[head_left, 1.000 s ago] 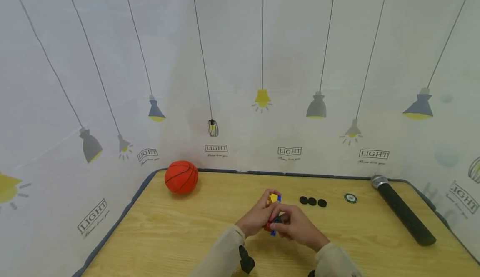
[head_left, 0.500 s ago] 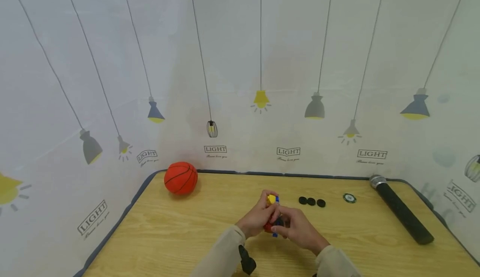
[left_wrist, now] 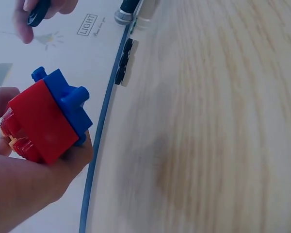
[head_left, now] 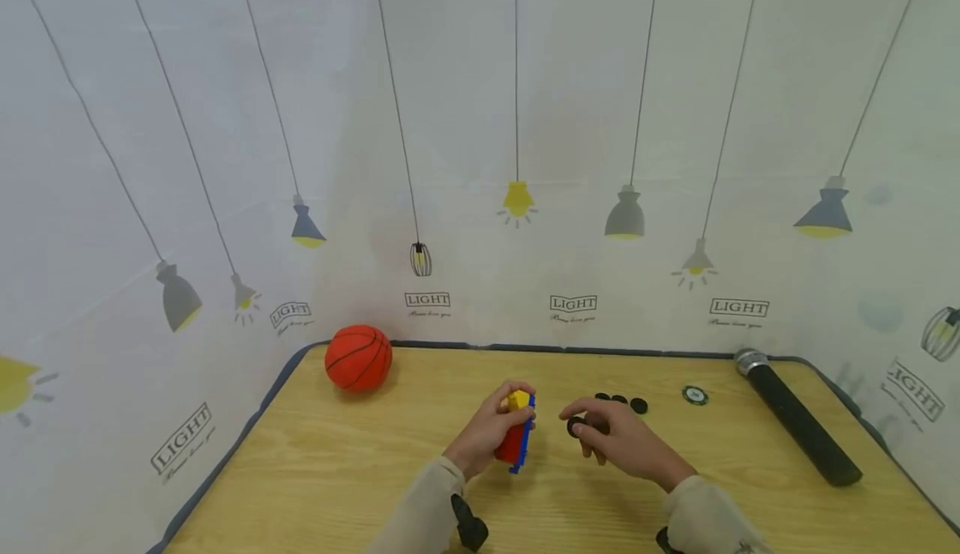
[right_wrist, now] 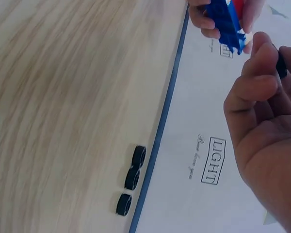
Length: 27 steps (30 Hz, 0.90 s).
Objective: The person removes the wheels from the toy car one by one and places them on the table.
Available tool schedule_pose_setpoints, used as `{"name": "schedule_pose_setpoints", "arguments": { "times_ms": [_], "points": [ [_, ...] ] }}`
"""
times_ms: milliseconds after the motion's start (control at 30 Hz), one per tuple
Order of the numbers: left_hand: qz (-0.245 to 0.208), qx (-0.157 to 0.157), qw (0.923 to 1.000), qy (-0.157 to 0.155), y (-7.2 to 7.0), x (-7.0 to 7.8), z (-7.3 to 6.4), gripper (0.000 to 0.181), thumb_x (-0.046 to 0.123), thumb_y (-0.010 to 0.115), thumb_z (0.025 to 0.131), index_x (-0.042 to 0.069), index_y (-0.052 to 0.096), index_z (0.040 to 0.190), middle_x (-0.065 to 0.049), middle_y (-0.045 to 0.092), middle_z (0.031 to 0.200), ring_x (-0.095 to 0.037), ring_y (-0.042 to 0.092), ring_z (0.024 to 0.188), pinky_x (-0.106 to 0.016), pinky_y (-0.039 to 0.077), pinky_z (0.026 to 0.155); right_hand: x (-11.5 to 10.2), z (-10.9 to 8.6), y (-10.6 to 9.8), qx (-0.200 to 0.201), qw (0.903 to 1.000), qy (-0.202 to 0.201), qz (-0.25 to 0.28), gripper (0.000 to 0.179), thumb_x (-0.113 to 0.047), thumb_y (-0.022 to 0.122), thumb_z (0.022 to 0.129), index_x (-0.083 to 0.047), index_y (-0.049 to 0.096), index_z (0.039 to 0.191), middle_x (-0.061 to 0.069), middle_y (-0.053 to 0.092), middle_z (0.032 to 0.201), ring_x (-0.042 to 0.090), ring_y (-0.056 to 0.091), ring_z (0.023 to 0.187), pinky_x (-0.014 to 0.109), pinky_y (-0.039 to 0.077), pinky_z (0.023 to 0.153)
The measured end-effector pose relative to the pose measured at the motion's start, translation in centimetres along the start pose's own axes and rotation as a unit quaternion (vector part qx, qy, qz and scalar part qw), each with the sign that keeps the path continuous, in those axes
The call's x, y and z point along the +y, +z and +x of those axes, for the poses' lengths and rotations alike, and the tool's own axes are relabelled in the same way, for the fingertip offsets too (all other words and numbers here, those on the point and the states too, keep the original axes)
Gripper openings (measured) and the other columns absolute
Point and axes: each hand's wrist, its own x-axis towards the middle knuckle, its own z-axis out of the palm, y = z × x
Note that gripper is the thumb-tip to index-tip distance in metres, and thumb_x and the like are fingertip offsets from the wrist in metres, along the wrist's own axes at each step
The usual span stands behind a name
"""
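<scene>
My left hand (head_left: 483, 436) grips a toy vehicle made of red, blue and yellow plastic (head_left: 510, 446), held above the table. The left wrist view shows its red end (left_wrist: 43, 121) and the blue underside with stubby axle pegs (left_wrist: 75, 97). To the right, my right hand (head_left: 630, 444) pinches a small black wheel (head_left: 574, 427) between thumb and fingers, apart from the toy. In the right wrist view those fingers partly cover the wheel (right_wrist: 281, 64). Three more black wheels (right_wrist: 132, 178) rest on the table beyond the right hand, which partly hides them in the head view.
An orange-red toy basketball (head_left: 358, 358) sits at the back left of the wooden table (head_left: 337, 471). A round chip (head_left: 695, 395) and a black microphone with a silver head (head_left: 802, 421) lie to the right. A lamp-printed sheet (head_left: 480, 121) stands behind the table.
My hands were together at the toy vehicle and have drawn apart. The right hand has moved right with the black wheel; the left has shifted left, its toy turned with the blue side rightward.
</scene>
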Motion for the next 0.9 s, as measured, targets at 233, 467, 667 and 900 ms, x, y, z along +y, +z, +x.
{"name": "schedule_pose_setpoints", "arguments": {
  "times_ms": [233, 467, 667, 900],
  "points": [
    [-0.061, -0.015, 0.998, 0.002, 0.3, -0.3, 0.2, 0.04, 0.024, 0.054, 0.104, 0.024, 0.048, 0.143, -0.021, 0.064, 0.129, -0.025, 0.069, 0.113, -0.036, 0.055, 0.088, 1.5, -0.9, -1.2, 0.014, 0.9994, 0.03, -0.012, 0.02, -0.018, 0.054, 0.104, -0.004, 0.053, 0.119, 0.01, 0.065, 0.075, 0.015, 0.056, 0.056, 0.036, 0.053, 0.055],
    [-0.107, -0.015, 0.9941, -0.006, 0.4, -0.2, 0.4, 0.059, 0.02, 0.056, 0.103, 0.023, 0.027, 0.154, -0.02, 0.068, 0.127, -0.031, 0.07, 0.114, -0.047, 0.056, 0.099, 2.9, -1.5, -2.5, 0.04, 0.9972, 0.054, -0.032, 0.022, -0.018, 0.056, 0.103, -0.006, 0.058, 0.122, 0.009, 0.065, 0.077, 0.018, 0.059, 0.059, 0.033, 0.051, 0.054],
    [-0.106, 0.006, 0.9937, -0.034, 0.4, -0.3, 0.2, 0.061, 0.022, 0.064, 0.1, 0.002, 0.027, 0.144, -0.018, 0.069, 0.126, -0.029, 0.071, 0.113, -0.05, 0.053, 0.103, 3.7, -1.9, -3.1, 0.05, 0.9964, 0.065, -0.022, 0.027, -0.021, 0.057, 0.103, -0.004, 0.058, 0.124, 0.014, 0.067, 0.082, 0.018, 0.058, 0.058, 0.031, 0.05, 0.053],
    [0.017, 0.017, 0.9995, -0.021, 0.3, -0.2, 0.0, 0.036, 0.021, 0.072, 0.093, 0.008, 0.05, 0.119, -0.015, 0.069, 0.118, -0.026, 0.07, 0.101, -0.036, 0.056, 0.084, 4.7, -2.2, -4.0, 0.079, 0.993, 0.067, -0.055, 0.028, -0.018, 0.057, 0.102, -0.005, 0.06, 0.128, 0.016, 0.069, 0.093, 0.025, 0.06, 0.058, 0.03, 0.047, 0.052]
  ]
}}
